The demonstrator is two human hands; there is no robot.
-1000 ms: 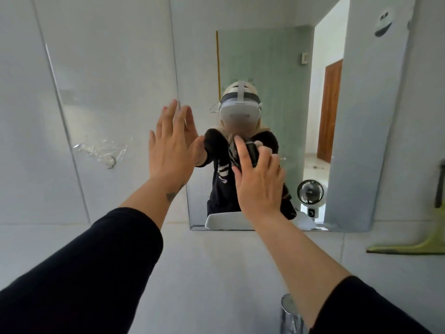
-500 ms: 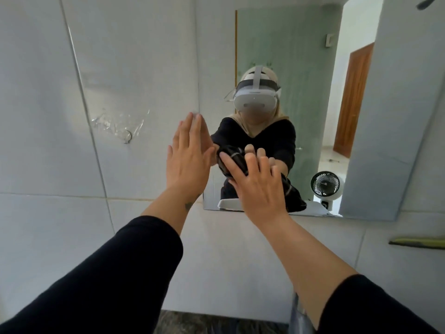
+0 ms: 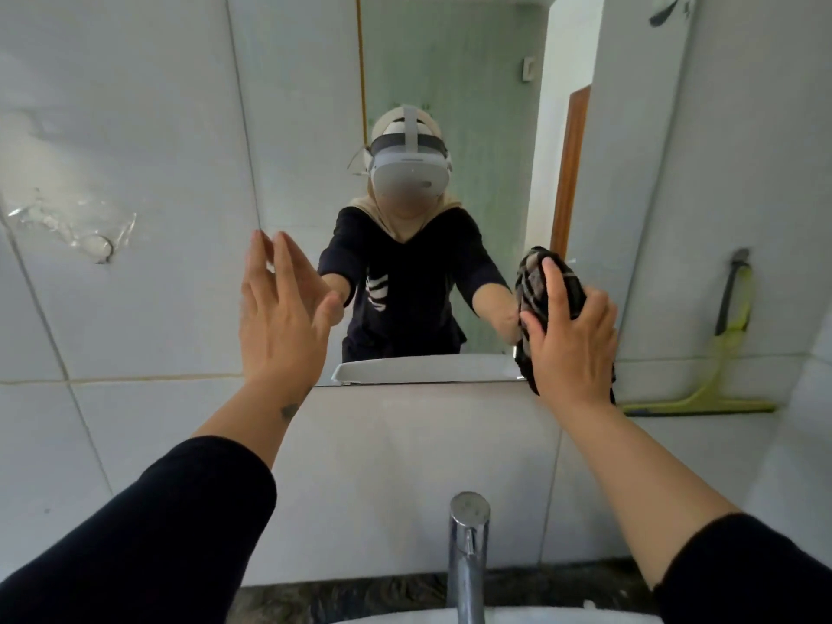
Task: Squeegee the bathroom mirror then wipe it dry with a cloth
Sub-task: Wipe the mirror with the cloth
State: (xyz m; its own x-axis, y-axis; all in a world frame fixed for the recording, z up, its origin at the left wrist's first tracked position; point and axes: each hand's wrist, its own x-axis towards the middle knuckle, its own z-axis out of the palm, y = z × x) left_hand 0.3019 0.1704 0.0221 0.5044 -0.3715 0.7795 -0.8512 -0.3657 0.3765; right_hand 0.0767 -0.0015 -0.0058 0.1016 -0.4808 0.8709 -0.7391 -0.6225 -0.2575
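From the head view, the right hand (image 3: pixel 569 335) is pressing a bunched dark plaid cloth (image 3: pixel 535 286) against the mirror (image 3: pixel 450 74) near its lower right corner, at about 3 o'clock in the picture, fingers spread and curled over the cloth. The left hand (image 3: pixel 281 317) is lying open and flat, fingers together, at the mirror's lower left edge around 9 o'clock, gripping nothing. A green squeegee (image 3: pixel 716 376) is leaning on the tiled wall (image 3: pixel 112 128) beyond the cloth at 3 o'clock, and a chrome tap (image 3: pixel 468 547) is standing at 6 o'clock.

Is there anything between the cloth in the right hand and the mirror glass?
Nothing visible. The right hand presses the dark cloth against the mirror at its lower right corner. The left hand is at the opposite edge.
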